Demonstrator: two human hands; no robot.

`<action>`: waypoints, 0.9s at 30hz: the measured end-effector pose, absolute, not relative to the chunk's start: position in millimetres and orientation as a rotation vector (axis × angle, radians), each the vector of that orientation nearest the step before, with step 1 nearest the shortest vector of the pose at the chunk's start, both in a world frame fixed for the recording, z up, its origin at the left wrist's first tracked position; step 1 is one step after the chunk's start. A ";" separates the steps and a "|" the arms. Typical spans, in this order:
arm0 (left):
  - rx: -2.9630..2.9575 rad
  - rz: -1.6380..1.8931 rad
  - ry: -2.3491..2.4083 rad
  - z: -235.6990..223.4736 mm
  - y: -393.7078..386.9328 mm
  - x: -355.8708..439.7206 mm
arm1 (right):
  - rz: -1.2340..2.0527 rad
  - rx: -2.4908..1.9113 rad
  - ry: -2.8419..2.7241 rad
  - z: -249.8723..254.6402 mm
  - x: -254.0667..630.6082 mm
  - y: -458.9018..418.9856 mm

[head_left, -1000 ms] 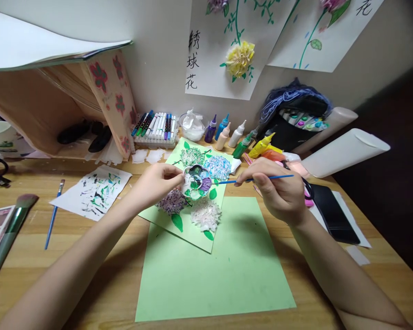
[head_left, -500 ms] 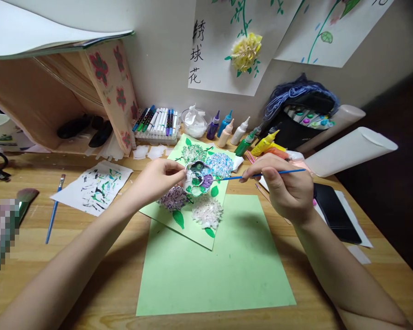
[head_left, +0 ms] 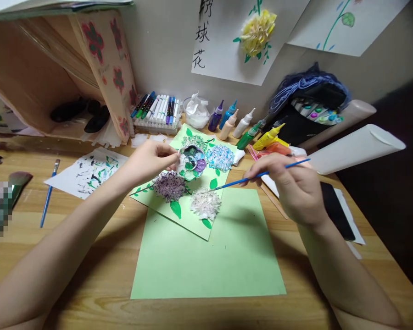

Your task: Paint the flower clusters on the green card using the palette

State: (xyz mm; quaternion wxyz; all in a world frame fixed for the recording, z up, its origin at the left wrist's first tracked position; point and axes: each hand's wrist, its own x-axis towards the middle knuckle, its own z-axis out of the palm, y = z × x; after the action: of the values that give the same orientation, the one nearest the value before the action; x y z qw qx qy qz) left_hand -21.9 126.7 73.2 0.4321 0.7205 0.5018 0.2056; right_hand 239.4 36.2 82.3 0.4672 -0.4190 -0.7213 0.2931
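My left hand pinches the rim of a small round paint palette smeared with green, purple and blue paint, holding it over a green card that bears several tissue-paper flowers. My right hand grips a thin blue paintbrush. Its tip points down and left, close to a green leaf on the card, just right of the palette. A larger plain green sheet lies under the card, nearer to me.
Along the wall stand a tray of marker pens, a bowl of tissue and several paint bottles. A paint-smeared white paper and another blue brush lie at left. A black phone and rolled white paper sit at right.
The brush tip has left the palette and dropped toward the card, the brush now tilted down. My left hand keeps hold of the palette. The view has tipped downward.
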 end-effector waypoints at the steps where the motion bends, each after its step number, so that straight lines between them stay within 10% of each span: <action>1: 1.795 0.517 1.249 73.9 127.2 -22.4 | 0.752 -1.064 -1.837 80.3 239.2 34.6; 27: 1.821 0.561 1.268 81.8 124.5 -22.6 | 0.830 -1.082 -2.156 66.4 231.0 35.6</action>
State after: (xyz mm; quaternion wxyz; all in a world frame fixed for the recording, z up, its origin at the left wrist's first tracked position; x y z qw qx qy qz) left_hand -22.6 124.5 81.8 0.4136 0.7243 0.5045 0.2231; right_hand 231.0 35.6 66.4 0.2910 -0.4058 -0.8085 0.3113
